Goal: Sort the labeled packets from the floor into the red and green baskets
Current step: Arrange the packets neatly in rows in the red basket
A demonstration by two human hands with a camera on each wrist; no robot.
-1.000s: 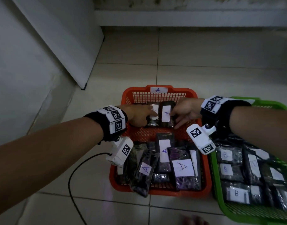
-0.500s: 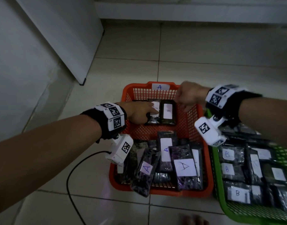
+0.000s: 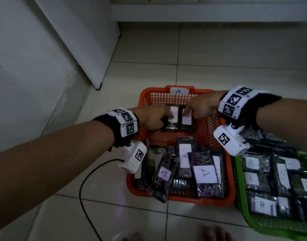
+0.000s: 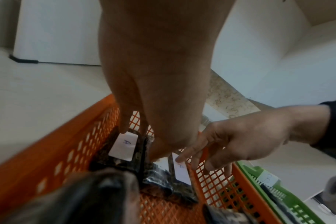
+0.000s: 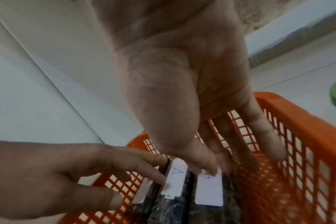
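Red basket [image 3: 225, 173]: we see dark packets with white A labels heaped at its near end, and two more side by side at the far end.
Green basket [image 3: 243, 211]: just right of the red one, filled with B-labelled packets.
Left far packet [image 3: 171, 119]: dark wrap, white label; our left hand [image 3: 149, 117] touches it with straight fingers.
Right far packet [image 3: 187, 120]: same look; our right hand [image 3: 202, 106] rests straight fingertips on its label.
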